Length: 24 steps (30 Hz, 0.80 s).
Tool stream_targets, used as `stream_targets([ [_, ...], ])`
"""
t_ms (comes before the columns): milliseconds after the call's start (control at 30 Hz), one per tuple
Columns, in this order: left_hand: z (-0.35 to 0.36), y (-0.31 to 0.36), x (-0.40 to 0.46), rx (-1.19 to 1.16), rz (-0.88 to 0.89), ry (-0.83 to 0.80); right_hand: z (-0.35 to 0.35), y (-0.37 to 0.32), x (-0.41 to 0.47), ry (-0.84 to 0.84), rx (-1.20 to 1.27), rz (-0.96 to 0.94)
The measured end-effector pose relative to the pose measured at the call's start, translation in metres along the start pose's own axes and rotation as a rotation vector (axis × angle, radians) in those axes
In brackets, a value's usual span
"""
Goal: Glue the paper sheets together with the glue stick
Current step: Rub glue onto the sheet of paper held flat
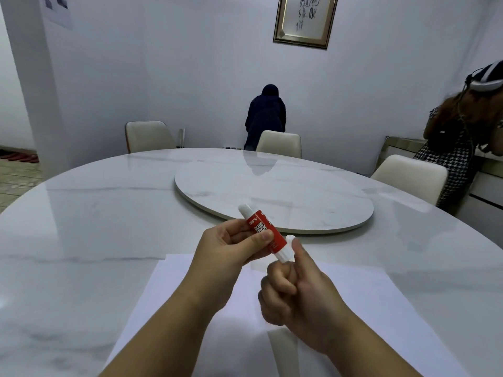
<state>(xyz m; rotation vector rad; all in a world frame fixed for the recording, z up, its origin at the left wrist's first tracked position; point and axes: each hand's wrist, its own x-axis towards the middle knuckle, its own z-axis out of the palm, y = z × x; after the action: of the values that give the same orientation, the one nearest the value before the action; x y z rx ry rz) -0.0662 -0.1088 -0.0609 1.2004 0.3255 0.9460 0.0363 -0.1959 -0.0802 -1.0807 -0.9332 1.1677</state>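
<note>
The left hand [231, 246] grips the red barrel of the glue stick [265, 235], held above the bench [95, 213]; its long axis slants from upper left, away, to lower right. The right hand [296, 292] pinches the white near end, probably to uncap or twist it. Paper sheets [353, 308] lie directly beneath both hands. No containers visible.
</note>
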Motion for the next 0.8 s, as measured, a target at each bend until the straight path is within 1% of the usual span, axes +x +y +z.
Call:
stream_targets([
  [33, 0.0, 0.0, 0.001, 0.003, 0.007, 0.011, -0.002, 0.003, 0.001, 0.053, -0.102, -0.028],
  [67, -0.001, 0.0, 0.001, 0.004, 0.012, 0.025, -0.004, 0.005, 0.0, 0.125, -0.291, -0.084],
  [133, -0.002, 0.0, 0.002, 0.005, 0.018, 0.046, -0.006, 0.007, 0.001, 0.284, -0.675, -0.28],
  [167, -0.002, 0.0, 0.002, 0.006, 0.018, 0.05, -0.009, 0.008, 0.002, 0.323, -0.776, -0.353],
  [200, -0.001, -0.001, 0.002, 0.002, 0.016, 0.043, -0.011, 0.008, 0.002, 0.335, -0.823, -0.377],
  [267, 0.0, -0.002, 0.002, -0.006, 0.011, 0.019, -0.011, 0.008, 0.002, 0.325, -0.819, -0.38],
  [333, 0.0, -0.003, 0.002, -0.007, 0.013, 0.01, -0.008, 0.007, 0.001, 0.303, -0.698, -0.321],
  [400, 0.0, -0.003, 0.002, 0.023, 0.02, 0.031, -0.004, 0.006, 0.002, 0.281, -0.497, -0.244],
  [467, 0.002, -0.005, 0.001, 0.137, 0.034, 0.072, -0.002, 0.008, 0.006, 0.312, -0.31, -0.202],
  [533, 0.002, -0.007, 0.001, 0.306, 0.051, 0.096, -0.002, 0.007, 0.01, 0.365, -0.112, -0.189],
  [600, -0.003, -0.004, 0.007, 0.552, 0.019, 0.133, -0.007, 0.002, 0.012, 0.423, 0.104, -0.202],
  [633, -0.007, 0.0, 0.008, 0.725, -0.045, 0.157, -0.012, -0.002, 0.012, 0.463, 0.209, -0.217],
  [667, -0.009, 0.005, 0.005, 0.934, -0.158, 0.164, -0.019, -0.006, 0.011, 0.502, 0.288, -0.237],
  [733, -0.013, 0.008, -0.008, 1.344, -0.395, 0.093, -0.034, -0.014, 0.009, 0.565, 0.347, -0.278],
  [800, -0.012, 0.0, -0.027, 1.579, -0.54, -0.053, -0.045, -0.017, 0.007, 0.612, 0.382, -0.289],
])
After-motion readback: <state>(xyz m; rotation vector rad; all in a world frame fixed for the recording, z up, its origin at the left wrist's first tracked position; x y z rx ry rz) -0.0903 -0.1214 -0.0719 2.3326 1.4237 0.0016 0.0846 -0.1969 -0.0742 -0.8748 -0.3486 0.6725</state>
